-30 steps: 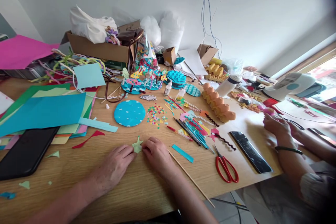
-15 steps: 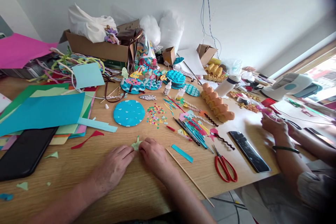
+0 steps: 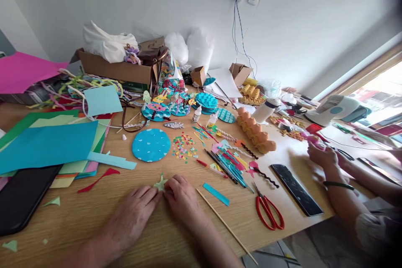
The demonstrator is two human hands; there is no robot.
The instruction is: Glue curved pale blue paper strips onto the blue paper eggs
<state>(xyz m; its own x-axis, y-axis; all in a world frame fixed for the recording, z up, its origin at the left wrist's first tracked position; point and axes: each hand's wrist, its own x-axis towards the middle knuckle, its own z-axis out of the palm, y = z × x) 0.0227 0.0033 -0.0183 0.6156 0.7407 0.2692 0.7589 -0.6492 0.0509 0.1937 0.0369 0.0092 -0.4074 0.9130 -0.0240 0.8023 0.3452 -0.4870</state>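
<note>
My left hand (image 3: 135,209) and right hand (image 3: 180,199) are narrowed at the fingertips, holding a pale green paper star (image 3: 161,184) between them, low at the surface of the table (image 3: 88,213), in from its near edge. By the far edge, a long cardboard box (image 3: 116,67) bears a bulging white bag (image 3: 106,44), with a brown bag (image 3: 152,54) at its right end; I cannot see deeper inside. Beside that box, a clear bag (image 3: 171,76) holds many-coloured pieces. Puffed bags (image 3: 201,48) at the wall contain something white that I cannot identify. Mid-table stand two small bottles (image 3: 197,115), their fill unclear to me. An orange egg carton (image 3: 256,130) lies to their right, bumps upward. Red-handled scissors (image 3: 268,209) rest close to the near edge.
</note>
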